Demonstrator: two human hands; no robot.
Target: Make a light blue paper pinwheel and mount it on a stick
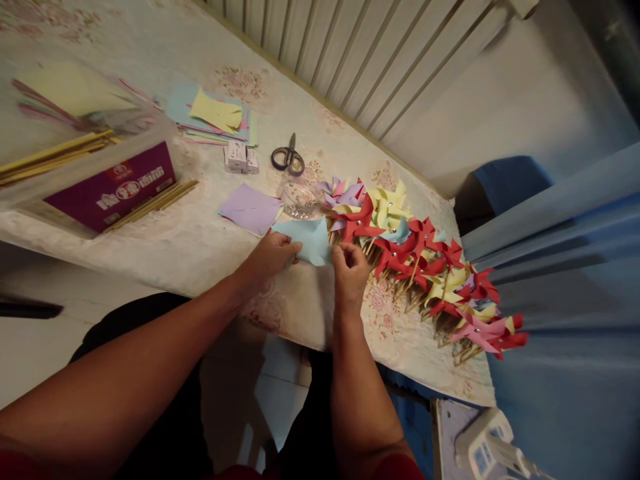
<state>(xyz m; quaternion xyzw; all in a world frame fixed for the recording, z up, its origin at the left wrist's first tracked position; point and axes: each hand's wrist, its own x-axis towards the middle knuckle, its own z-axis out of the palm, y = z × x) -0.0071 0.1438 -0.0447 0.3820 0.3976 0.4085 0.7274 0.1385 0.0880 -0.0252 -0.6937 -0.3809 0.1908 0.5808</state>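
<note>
Between my two hands is a light blue sheet of paper (309, 235), with cut, curled edges on its right side. My left hand (273, 255) grips its lower left edge, thumb on top. At the right end of the sheet, my right hand (351, 261) is closed in a pinch at a corner; anything small inside the fingertips is hidden. A stack of purple squares (251, 209) lies just left of the blue sheet. Behind it sits a clear container of small shiny pieces (300, 201). Finished paper pinwheels (423, 263) on sticks lie in a row to the right.
Black-handled scissors (289, 160), two small white boxes (236, 157) and a pile of coloured paper (213, 117) lie farther back. A plastic bin with a purple label (120, 181) holds sticks at left. A radiator (325, 53) borders the table; a blue curtain (560, 267) hangs right.
</note>
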